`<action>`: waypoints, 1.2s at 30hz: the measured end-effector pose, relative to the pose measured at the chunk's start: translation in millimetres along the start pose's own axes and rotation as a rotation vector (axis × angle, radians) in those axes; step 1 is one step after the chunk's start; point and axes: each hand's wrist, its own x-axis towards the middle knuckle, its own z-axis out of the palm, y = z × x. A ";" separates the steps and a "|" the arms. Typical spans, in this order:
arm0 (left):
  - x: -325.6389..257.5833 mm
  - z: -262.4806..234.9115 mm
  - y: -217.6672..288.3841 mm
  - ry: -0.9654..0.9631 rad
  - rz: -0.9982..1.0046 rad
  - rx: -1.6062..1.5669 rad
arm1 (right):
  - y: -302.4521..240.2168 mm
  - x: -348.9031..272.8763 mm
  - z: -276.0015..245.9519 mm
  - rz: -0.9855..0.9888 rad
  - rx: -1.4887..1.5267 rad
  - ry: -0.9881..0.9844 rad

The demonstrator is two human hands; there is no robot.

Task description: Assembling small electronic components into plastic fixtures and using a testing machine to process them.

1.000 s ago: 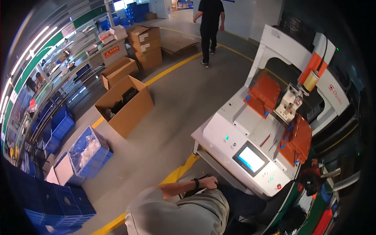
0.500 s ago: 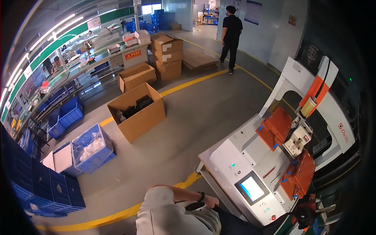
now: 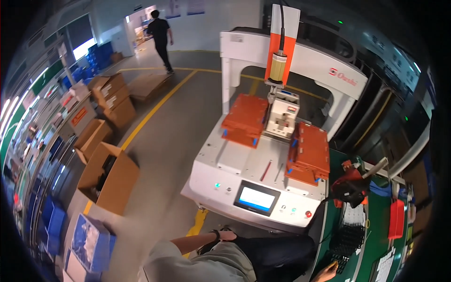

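My left hand (image 3: 227,234), with a dark band at the wrist, rests at my dark-trousered thigh; blur hides how its fingers lie. At the bottom edge my right hand (image 3: 327,272) is over the near side of the green bench (image 3: 322,256). Its fingertips are drawn together beside a small black grid-like piece (image 3: 339,264); what they hold, if anything, I cannot make out. Just beyond lies a larger stack of black grid-like parts (image 3: 347,239). Ahead stands a white bench machine (image 3: 221,160) with a lit screen (image 3: 256,197) and two orange-brown fixture plates (image 3: 248,115) (image 3: 312,148).
A dark-and-red hand tool (image 3: 350,188) and a red bin (image 3: 396,219) are on the bench. To the left stand an open cardboard box (image 3: 117,183), blue crates (image 3: 89,244) and stacked cartons (image 3: 112,96). Another person (image 3: 160,37) walks near the far doorway.
My view has swung right, bringing the machine to the middle and the green bench into sight. My right hand has come into view. The other person is farther off, nearer the doorway.
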 end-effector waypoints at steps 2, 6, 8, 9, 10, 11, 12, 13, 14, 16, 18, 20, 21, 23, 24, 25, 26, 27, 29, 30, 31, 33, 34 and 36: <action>-12.8 -18.9 18.3 -0.118 -0.242 -0.487 | 2.9 -1.0 -3.9 0.043 0.021 -0.029; -14.7 -21.9 11.4 -0.194 -0.312 -0.987 | 2.6 0.6 -5.1 0.152 -0.018 -0.081; -14.3 -32.6 -0.5 -0.387 -0.345 -1.133 | -0.5 5.2 -3.6 0.150 0.003 -0.077; -9.0 -32.9 -1.3 -0.408 -0.388 -1.149 | 3.3 6.8 -2.3 0.145 -0.006 -0.075; -7.1 -31.3 -1.7 -0.424 -0.433 -1.171 | 0.7 7.7 -1.5 0.136 -0.013 -0.080; -1.9 -29.1 -12.2 -0.425 -0.506 -1.153 | 1.1 8.4 -2.0 0.142 -0.014 -0.104; 5.6 -27.7 -22.0 -0.427 -0.510 -1.158 | 0.7 9.8 0.4 0.142 -0.017 -0.110; 9.5 -29.7 -18.9 -0.435 -0.561 -1.118 | 2.7 9.9 1.7 0.129 -0.023 -0.091; 13.7 -37.9 -12.8 -0.444 -0.612 -1.071 | 3.2 10.1 4.2 0.121 -0.028 -0.069; 20.0 -50.1 20.5 -0.424 -0.602 -0.853 | 4.4 8.6 6.5 0.121 -0.060 -0.055; 19.7 -60.0 64.8 -0.339 -0.583 -0.410 | 15.5 5.1 14.1 0.140 -0.075 -0.056; 40.0 -49.8 59.2 -0.305 -0.551 -0.292 | 18.6 6.5 20.6 0.153 -0.095 -0.055; 49.9 -46.0 55.0 -0.270 -0.518 -0.166 | 23.7 7.6 22.4 0.125 -0.105 -0.050; 53.2 -42.4 66.8 -0.195 -0.386 0.045 | 18.3 10.1 21.0 0.143 -0.097 -0.046; 52.6 -43.7 73.9 -0.114 -0.251 0.253 | 16.3 11.2 21.0 0.160 -0.084 -0.042; 67.3 -34.3 49.9 -0.151 -0.301 0.278 | 19.7 9.9 23.3 0.162 -0.085 -0.041; 72.6 -36.4 49.8 -0.157 -0.299 0.279 | 27.0 5.6 22.6 0.188 -0.155 -0.056; 76.7 -36.9 50.3 -0.216 -0.297 0.302 | 33.4 2.7 21.7 0.213 -0.225 -0.071; 81.9 -38.1 34.8 -0.260 -0.303 0.322 | 25.8 7.9 24.8 0.143 -0.171 0.019; 85.0 -34.6 27.3 -0.216 -0.280 0.371 | 21.9 9.6 23.3 0.078 -0.128 0.113; 82.7 -34.4 28.8 -0.175 -0.263 0.422 | 21.9 9.0 22.6 0.084 -0.129 0.111; 73.2 -36.7 25.3 -0.191 -0.303 0.384 | 20.7 8.4 21.5 0.215 -0.199 -0.036; 71.7 -41.0 27.6 -0.203 -0.333 0.344 | 17.7 9.4 19.7 0.215 -0.201 -0.033; 65.4 -44.3 32.8 -0.225 -0.393 0.260 | 10.9 11.1 18.1 0.175 -0.158 0.048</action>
